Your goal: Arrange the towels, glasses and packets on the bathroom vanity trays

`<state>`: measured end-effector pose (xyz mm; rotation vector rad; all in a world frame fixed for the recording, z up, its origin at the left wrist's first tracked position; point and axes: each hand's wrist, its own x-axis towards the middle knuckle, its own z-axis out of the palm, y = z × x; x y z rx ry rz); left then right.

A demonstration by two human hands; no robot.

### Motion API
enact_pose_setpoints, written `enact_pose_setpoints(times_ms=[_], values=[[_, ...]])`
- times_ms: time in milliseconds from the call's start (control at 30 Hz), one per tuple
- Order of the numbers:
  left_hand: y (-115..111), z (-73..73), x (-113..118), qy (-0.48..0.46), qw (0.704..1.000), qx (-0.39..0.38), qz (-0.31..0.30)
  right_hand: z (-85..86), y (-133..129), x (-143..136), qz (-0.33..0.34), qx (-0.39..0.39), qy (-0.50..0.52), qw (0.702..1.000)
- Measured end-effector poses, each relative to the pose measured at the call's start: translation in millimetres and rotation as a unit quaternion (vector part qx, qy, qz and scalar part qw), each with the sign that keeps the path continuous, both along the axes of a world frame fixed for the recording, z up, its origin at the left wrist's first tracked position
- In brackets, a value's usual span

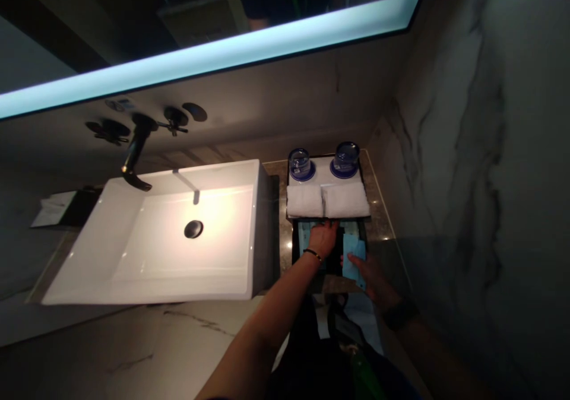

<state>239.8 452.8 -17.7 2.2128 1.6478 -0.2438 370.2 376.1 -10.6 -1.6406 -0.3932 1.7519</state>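
Observation:
A dark tray [295,247] sits on the counter right of the sink, with small light-blue packets in it. My left hand [323,237] rests flat in the tray, fingers spread, just in front of two folded white towels [327,200]. My right hand [366,271] grips a light-blue packet [355,256] at the tray's right edge. Behind the towels stand two upturned glasses [300,162] on blue coasters.
A white rectangular basin [155,234] with a dark drain fills the left side, under a black wall faucet [136,151]. A lit mirror edge [214,56] runs above. A marble wall [467,180] closes the right side. Dark bags hang below my arms.

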Motion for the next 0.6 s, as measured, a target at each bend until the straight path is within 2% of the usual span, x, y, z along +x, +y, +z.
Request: enact_pose_setpoints(times_ms=[133,267,333,400,467,600], values=[[10.7,-7.4,5.2,0.004,1.000,-0.009,0.018,0.7,-11.0,8.7,0.000,0.007,0.005,1.000],[-2.8,6.3,6.1,-0.008,1.000,0.002,0.019,3.2,-19.0,12.7,-0.003,0.030,0.019,0.999],[-19.5,15.1,4.9,-0.079,0.996,-0.001,0.050,3.6,-20.4,13.9,-0.003,0.042,0.025,0.999],[-38.9,20.0,3.8,-0.181,0.978,-0.034,0.096,3.2,-20.5,13.7,0.002,0.051,0.024,0.998],[-55.6,18.8,3.5,-0.279,0.944,-0.094,0.147,2.1,-19.9,11.3,0.014,0.062,0.017,0.998],[-65.2,2.3,1.2,-0.325,0.903,-0.130,0.249,-3.7,-15.0,3.4,0.070,0.089,-0.023,0.993]])
